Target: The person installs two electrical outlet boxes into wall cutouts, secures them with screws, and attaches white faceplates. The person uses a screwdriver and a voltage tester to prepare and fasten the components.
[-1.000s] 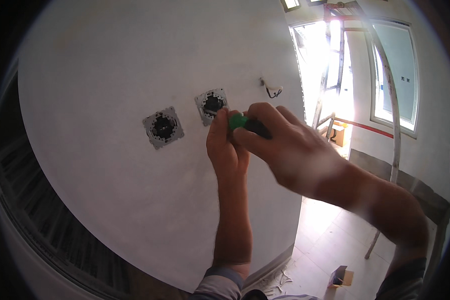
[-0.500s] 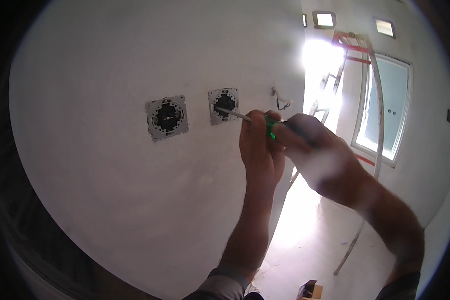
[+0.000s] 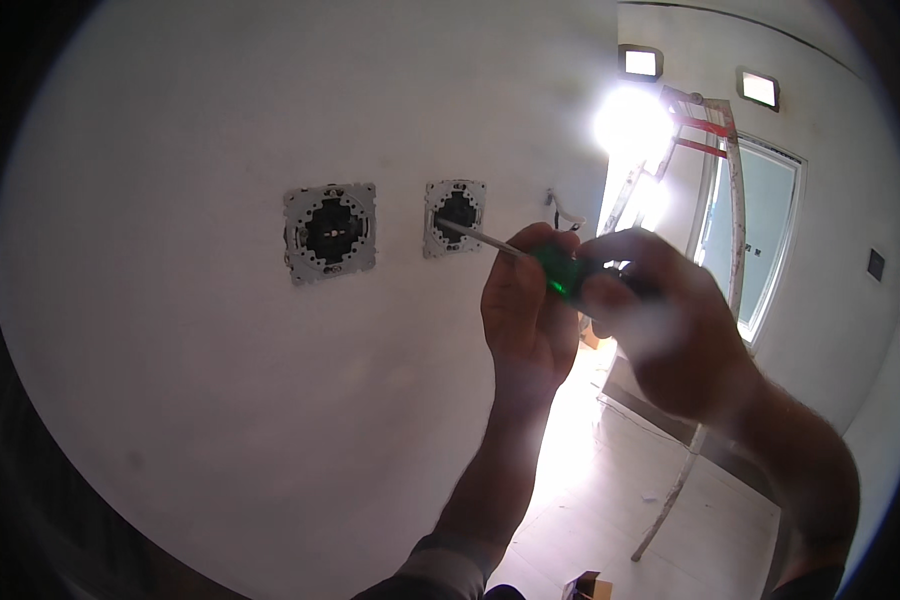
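Note:
A screwdriver (image 3: 558, 270) with a green and black handle is in both my hands. Its thin metal shaft slants up to the left, and the tip meets the left side of the dark centre of the right-hand wall socket (image 3: 455, 251). My left hand (image 3: 527, 320) is closed around the front of the handle, close to the shaft. Behind it, my right hand (image 3: 675, 330) wraps the rear of the handle. A second wall socket (image 3: 361, 260), with the same grey square frame and dark middle, sits in the wall to the left.
Loose wires (image 3: 567, 215) poke out of the wall (image 3: 220, 420) right of the sockets. Beyond the wall's edge stands a ladder (image 3: 738, 215) with red parts, beside a window (image 3: 770, 220). An open cardboard box (image 3: 592, 586) lies on the floor (image 3: 660, 510).
The view has shifted slightly. My right hand has rolled a little on the handle, baring more of the green part. The tip stays at the same socket.

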The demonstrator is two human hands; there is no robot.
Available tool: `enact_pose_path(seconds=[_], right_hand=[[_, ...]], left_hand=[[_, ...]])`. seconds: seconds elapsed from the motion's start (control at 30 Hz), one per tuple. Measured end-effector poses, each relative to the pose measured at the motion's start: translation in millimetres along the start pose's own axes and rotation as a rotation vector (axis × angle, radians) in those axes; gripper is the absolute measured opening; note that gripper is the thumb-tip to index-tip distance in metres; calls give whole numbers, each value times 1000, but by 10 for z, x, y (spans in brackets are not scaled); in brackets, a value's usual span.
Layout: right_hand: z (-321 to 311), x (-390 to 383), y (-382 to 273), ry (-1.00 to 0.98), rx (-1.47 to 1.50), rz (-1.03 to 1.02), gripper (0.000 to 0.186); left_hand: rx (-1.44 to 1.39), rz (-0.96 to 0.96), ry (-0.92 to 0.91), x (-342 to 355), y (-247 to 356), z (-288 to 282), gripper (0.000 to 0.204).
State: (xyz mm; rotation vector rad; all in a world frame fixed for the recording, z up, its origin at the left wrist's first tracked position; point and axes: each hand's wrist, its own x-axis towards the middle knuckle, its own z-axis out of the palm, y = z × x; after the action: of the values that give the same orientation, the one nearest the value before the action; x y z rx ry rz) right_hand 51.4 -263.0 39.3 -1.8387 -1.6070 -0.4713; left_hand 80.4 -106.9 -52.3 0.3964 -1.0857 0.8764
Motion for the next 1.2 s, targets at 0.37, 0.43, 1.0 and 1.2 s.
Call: enact_pose_path(seconds=[0.37, 0.43, 1.0, 1.2], right_hand=[[-58, 47, -95, -175, -709, -100, 32], [-47, 141, -209, -162, -199, 247, 32], [8, 276, -229, 74, -327, -192, 40], [-53, 198, -244, -75, -885, -508, 40]], left_hand=[[-87, -61, -18, 49, 30, -193, 37], [-59, -8, -41, 105, 24, -291, 38], [6, 53, 116, 182, 127, -183, 34], [-26, 11, 100, 177, 113, -196, 29]])
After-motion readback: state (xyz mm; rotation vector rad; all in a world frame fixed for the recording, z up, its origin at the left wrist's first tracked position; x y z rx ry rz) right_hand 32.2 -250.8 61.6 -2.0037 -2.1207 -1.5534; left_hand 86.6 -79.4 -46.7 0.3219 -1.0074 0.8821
